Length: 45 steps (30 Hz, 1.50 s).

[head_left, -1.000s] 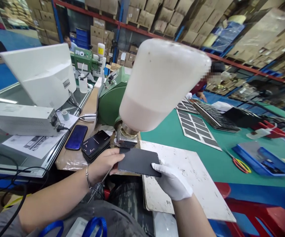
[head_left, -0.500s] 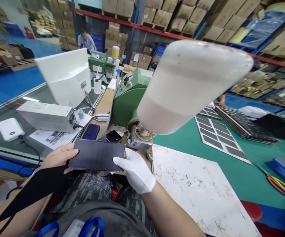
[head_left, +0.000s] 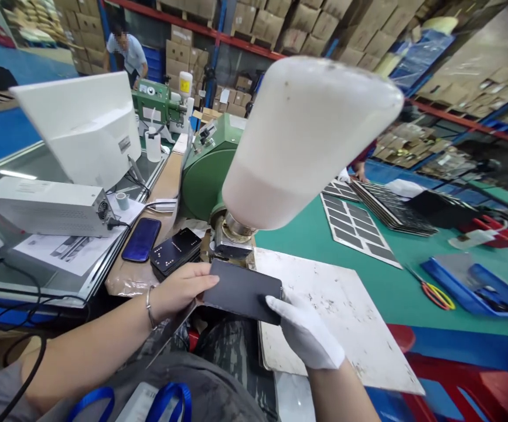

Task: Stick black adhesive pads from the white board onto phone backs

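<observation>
A flat black rectangular panel (head_left: 242,291) is held between my two hands, just in front of the green machine (head_left: 207,176) and its metal head. My bare left hand (head_left: 182,290) pinches the panel's left end, thumb on top. A thin dark sheet hangs below that hand, seen nearly edge-on. On the right end, my white-gloved right hand (head_left: 309,331) grips with its thumb on the upper face. A stack of black pieces (head_left: 175,253) lies left of the machine head, beside a dark blue phone (head_left: 142,240).
A large cloudy bottle (head_left: 297,146) sits on the machine. A stained white board (head_left: 337,310) lies to the right, with scissors (head_left: 438,296), a blue tray (head_left: 477,293) and panel sheets (head_left: 359,225) beyond. Left are a monitor (head_left: 82,129) and grey box (head_left: 51,205). Two people are farther off.
The view has shifted to the right. Both hands have carried the panel rightward, towards the white board. The black stack is now uncovered, and the hanging dark sheet has swung to nearly edge-on.
</observation>
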{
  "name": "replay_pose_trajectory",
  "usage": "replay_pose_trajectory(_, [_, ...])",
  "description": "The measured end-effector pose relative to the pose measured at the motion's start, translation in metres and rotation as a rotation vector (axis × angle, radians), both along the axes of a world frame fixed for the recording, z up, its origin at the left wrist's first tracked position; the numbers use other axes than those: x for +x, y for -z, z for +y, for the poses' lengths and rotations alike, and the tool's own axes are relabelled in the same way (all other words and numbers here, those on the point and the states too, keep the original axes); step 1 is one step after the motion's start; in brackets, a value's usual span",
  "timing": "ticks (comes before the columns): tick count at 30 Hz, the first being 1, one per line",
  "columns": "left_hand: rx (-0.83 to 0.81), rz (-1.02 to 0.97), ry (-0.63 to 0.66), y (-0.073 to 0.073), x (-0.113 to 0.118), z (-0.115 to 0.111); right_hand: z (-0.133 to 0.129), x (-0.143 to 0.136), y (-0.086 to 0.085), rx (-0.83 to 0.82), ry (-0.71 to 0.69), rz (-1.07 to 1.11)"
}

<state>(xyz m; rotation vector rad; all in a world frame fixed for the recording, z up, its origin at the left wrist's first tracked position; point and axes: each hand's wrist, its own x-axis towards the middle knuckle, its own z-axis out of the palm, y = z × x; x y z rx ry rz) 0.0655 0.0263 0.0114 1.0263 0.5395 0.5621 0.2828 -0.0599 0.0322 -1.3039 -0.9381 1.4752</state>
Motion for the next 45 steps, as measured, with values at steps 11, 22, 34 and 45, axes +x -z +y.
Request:
replay_pose_trajectory(11, [-0.114, -0.058, -0.046, -0.004, 0.020, 0.000, 0.005, 0.015, 0.004, 0.062, 0.100, -0.041])
replay_pose_trajectory(22, [0.010, 0.125, -0.159, 0.002, -0.065, -0.008, 0.043, -0.023, 0.006, 0.081, -0.167, -0.169])
replay_pose_trajectory(34, [0.078, 0.088, 0.235, 0.021, -0.015, 0.015, 0.025, -0.040, 0.017, -0.127, -0.348, -0.149])
replay_pose_trajectory(45, [-0.146, -0.345, 0.290, 0.023, 0.016, 0.015, 0.017, -0.035, -0.010, -0.154, 0.070, 0.245])
